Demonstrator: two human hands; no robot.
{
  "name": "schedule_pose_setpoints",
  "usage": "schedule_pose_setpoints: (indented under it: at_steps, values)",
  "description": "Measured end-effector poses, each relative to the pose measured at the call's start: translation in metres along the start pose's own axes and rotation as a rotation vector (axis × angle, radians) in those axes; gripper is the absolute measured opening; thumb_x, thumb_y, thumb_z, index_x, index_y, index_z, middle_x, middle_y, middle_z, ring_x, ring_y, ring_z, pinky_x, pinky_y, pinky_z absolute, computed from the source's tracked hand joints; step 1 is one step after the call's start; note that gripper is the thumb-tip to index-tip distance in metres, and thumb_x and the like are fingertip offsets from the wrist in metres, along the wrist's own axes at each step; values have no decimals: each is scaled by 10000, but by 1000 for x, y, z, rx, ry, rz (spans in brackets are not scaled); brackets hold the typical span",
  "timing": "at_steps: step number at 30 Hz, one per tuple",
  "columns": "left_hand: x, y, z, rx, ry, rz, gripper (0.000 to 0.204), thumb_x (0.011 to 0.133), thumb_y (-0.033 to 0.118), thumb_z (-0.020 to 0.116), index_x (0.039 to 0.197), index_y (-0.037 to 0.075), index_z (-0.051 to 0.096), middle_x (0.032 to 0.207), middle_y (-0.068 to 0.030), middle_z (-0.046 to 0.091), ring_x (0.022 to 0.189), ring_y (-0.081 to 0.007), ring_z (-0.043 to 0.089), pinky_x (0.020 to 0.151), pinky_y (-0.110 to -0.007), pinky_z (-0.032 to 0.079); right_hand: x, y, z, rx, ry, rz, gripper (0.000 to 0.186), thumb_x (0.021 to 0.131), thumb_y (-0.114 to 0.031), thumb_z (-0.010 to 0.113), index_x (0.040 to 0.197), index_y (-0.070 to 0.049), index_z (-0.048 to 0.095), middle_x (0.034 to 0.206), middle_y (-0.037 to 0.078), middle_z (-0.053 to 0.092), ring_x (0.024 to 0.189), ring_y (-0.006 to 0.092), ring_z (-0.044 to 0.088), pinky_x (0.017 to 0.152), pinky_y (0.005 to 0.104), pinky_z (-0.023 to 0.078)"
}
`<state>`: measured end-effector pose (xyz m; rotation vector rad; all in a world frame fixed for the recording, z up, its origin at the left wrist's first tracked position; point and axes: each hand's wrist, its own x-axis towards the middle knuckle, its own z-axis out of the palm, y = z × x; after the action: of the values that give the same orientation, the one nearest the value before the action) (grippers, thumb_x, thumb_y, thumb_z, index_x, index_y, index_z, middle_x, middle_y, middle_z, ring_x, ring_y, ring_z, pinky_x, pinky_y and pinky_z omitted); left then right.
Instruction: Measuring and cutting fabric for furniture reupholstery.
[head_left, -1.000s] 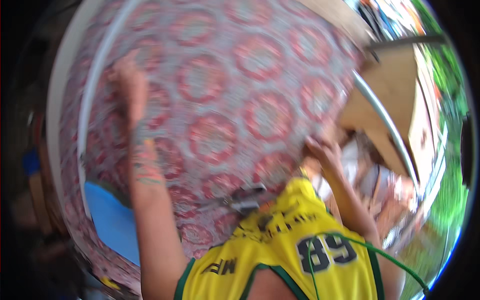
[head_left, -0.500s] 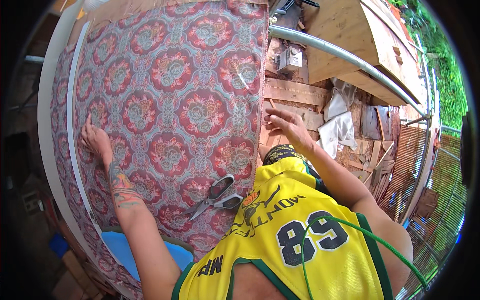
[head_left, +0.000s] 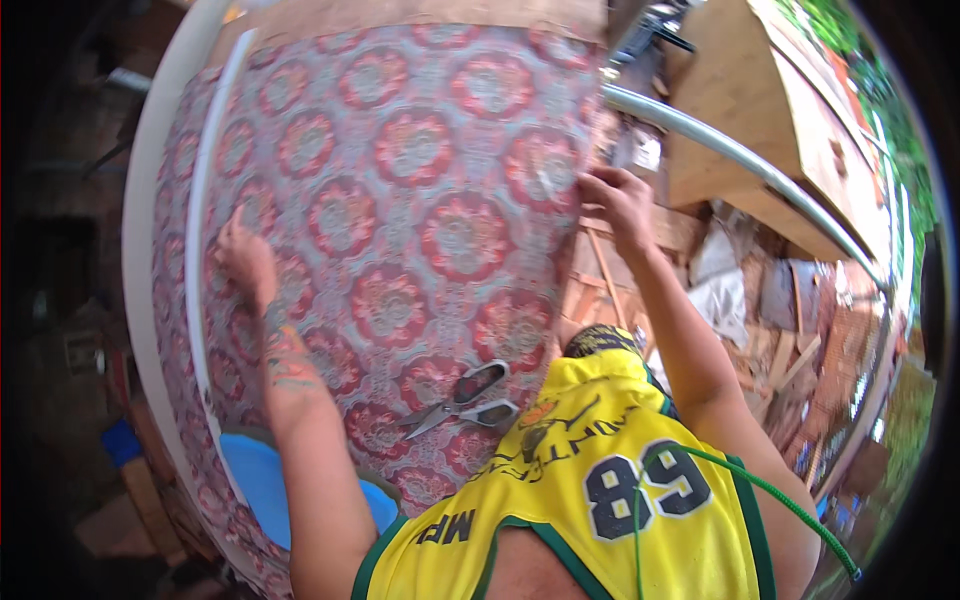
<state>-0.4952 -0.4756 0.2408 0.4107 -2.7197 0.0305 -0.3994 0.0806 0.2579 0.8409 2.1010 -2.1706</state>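
While the cloth point(head_left: 465, 235) lies spread before us, we do best to draw it smooth with an even, light tension from both sides. Our left hand point(head_left: 245, 258) rests on it just beside the white strip point(head_left: 197, 210), fingers half curled, with nothing seen in its hold; a flatter palm would likely spread the pressure better. Our right hand point(head_left: 618, 200) is at the cloth's right edge, thumb and fingers drawn close together, though blur means we cannot tell whether they grip it. We should pull straight outward, since a slanted tug may skew the rows of medallions. The scissors point(head_left: 465, 400) lie partly open on the cloth near our jersey point(head_left: 620, 440), so we should mind their points against snags.
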Motion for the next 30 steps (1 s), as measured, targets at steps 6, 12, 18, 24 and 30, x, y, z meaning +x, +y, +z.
schedule_pose_setpoints:
  at_steps: [6,12,18,24,30]
  values:
    - [-8,19,-9,-80,-14,-110,381,1013,196,500,1337,330,650,1373,-3,590,1285,-314,510,1090,-535,373,3,1,-10,-13,21,54,310,902,-166,767,1104,59,695,898,90,723,723,143,687,629,263,571]
    - [-9,16,-8,-115,-3,-156,348,1047,223,487,1328,335,657,1361,26,574,1279,-279,490,1091,-531,340,7,-3,-9,4,27,95,234,886,-115,782,1062,16,702,816,41,711,650,100,656,591,230,560]
    - [-7,16,-6,-114,-6,-164,340,1058,228,484,1327,339,660,1340,24,570,1272,-274,485,1085,-521,342,10,-4,-10,-1,10,96,227,887,-110,774,1061,14,698,835,42,712,633,92,640,600,232,566]
    - [-9,14,-7,-139,-8,-161,348,1067,229,458,1324,348,660,1388,7,562,1305,-283,471,1101,-526,332,8,-6,-8,-24,7,111,240,892,-129,773,1064,19,693,856,48,713,681,107,658,617,244,569]
    - [-8,15,-3,-101,-36,-170,355,1069,241,455,1343,367,643,1405,28,553,1324,-275,454,1121,-539,313,6,-5,-6,-21,19,124,270,899,-142,771,1093,18,674,874,56,714,683,112,660,618,249,568]
